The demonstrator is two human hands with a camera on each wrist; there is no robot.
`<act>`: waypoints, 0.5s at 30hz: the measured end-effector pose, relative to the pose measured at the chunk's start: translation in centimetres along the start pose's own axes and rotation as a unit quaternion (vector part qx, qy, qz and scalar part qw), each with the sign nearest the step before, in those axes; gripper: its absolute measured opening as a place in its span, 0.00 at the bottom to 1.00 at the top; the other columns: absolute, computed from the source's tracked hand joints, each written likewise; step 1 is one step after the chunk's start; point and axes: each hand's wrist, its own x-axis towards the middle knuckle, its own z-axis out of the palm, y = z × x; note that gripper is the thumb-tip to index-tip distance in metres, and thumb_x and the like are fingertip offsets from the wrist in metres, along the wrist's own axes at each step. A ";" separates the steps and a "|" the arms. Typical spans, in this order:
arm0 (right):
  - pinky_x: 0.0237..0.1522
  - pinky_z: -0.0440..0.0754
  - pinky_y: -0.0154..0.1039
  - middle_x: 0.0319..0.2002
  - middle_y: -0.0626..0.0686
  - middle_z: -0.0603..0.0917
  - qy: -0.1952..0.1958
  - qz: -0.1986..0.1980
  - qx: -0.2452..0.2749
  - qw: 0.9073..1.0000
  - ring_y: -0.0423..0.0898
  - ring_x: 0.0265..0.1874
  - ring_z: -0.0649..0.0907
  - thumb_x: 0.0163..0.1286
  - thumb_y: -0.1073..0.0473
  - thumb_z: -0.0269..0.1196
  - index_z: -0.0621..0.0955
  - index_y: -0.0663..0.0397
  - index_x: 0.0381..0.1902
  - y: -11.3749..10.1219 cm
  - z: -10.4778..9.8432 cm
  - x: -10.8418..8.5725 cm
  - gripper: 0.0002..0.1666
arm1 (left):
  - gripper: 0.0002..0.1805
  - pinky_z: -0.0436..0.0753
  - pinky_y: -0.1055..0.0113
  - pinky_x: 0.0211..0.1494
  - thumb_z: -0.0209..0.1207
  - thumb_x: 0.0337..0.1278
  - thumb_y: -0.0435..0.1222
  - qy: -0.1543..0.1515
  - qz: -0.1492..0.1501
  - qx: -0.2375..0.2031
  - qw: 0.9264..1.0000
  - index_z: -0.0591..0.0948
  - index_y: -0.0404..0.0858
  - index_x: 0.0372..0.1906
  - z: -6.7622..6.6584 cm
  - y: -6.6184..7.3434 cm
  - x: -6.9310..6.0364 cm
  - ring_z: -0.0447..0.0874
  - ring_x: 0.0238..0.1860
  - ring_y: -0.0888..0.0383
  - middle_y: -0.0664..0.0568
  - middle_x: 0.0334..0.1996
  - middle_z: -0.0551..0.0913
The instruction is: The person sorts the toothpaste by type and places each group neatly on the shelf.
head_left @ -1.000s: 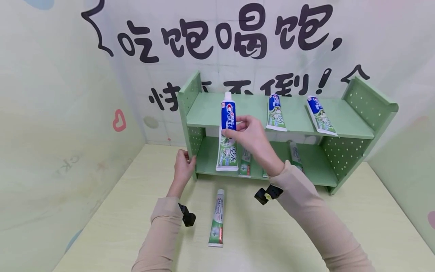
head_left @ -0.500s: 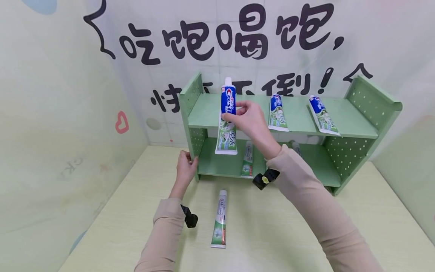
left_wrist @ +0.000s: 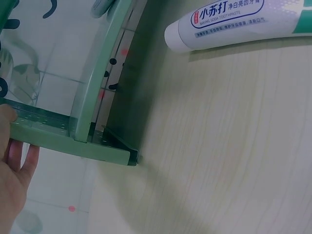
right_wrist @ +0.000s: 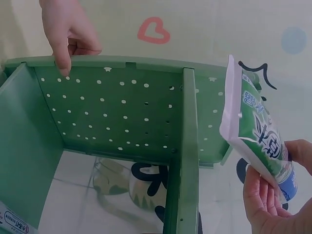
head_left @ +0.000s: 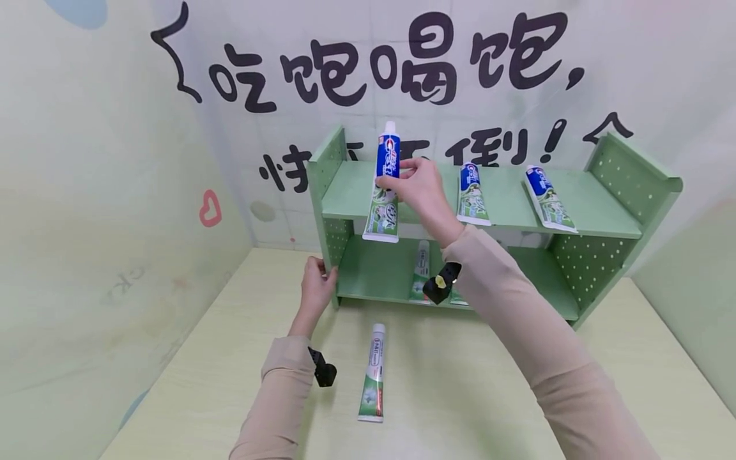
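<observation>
My right hand (head_left: 418,188) pinches a blue-and-green Crest toothpaste tube (head_left: 382,214) by its middle, cap upward. The tube stands in front of the left part of the upper shelf; in the right wrist view its flat end (right_wrist: 230,102) is beside the shelf board, apart from it. At the left side panel of the green two-tier rack (head_left: 331,252), my left hand (head_left: 316,287) grips the edge, thumb inside and fingers outside, as the right wrist view shows. Below, a white-and-green baking soda toothpaste tube (head_left: 372,377) lies on the table.
Two more Crest tubes, one mid-shelf (head_left: 473,195) and one farther right (head_left: 549,198), lie on the upper tier. A white-and-green tube (head_left: 421,268) lies on the lower tier, with another partly hidden by my right forearm. A printed wall (head_left: 230,160) stands behind the rack.
My right hand has lifted the Crest tube from in front of the lower tier up to the upper shelf. The left hand keeps its grip on the rack. The view shifts slightly.
</observation>
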 end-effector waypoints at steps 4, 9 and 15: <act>0.37 0.82 0.35 0.44 0.54 0.78 0.003 0.014 0.007 1.000 0.44 0.35 0.78 0.55 0.56 0.67 0.71 0.58 0.56 -0.3 0.3 0.7 0.31 | 0.15 0.81 0.57 0.52 0.50 0.61 0.32 -0.001 0.001 0.002 1.000 0.63 0.27 0.48 0.1 0.0 0.1 0.73 0.53 0.43 0.36 0.49 0.68; 0.36 0.82 0.32 0.47 0.54 0.79 0.004 0.027 -0.001 1.000 0.44 0.35 0.79 0.55 0.56 0.67 0.71 0.58 0.56 -0.5 0.8 1.6 0.31 | 0.15 0.81 0.58 0.51 0.50 0.61 0.32 0.004 -0.003 0.000 1.000 0.63 0.28 0.47 0.0 -0.1 0.2 0.74 0.52 0.44 0.37 0.49 0.69; 0.37 0.82 0.32 0.50 0.55 0.78 0.010 0.035 -0.004 0.999 0.44 0.36 0.80 0.55 0.57 0.66 0.69 0.59 0.55 -0.4 1.3 2.6 0.31 | 0.15 0.82 0.58 0.50 0.50 0.62 0.33 0.003 -0.004 0.004 1.000 0.63 0.29 0.48 0.1 -0.4 0.2 0.73 0.52 0.44 0.38 0.48 0.69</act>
